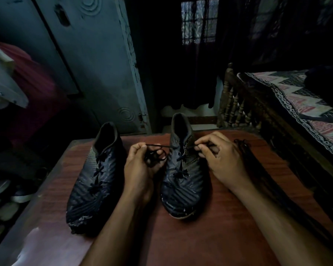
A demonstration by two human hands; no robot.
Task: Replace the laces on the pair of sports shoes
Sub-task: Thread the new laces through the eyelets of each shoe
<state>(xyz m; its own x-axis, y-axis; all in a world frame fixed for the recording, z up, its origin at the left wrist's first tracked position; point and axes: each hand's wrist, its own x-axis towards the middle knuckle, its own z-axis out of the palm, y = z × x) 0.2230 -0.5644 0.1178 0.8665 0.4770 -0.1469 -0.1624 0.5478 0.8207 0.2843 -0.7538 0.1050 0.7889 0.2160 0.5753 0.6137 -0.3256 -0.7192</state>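
Note:
Two dark sports shoes stand on a reddish-brown table, toes toward me. The left shoe is laced with a dark lace up its front. The right shoe carries a dark lace through its lower eyelets. My left hand pinches one end of that lace, pulled taut to the left of the shoe, with loose loops bunched in its palm. My right hand pinches at the upper eyelets on the shoe's right side; what its fingertips hold is too dark to make out clearly.
A loose dark lace lies on the table to the right of my right hand. A bed with a patterned cover and wooden rail stands at the right. A blue door is behind the table. More shoes sit on the floor at the left.

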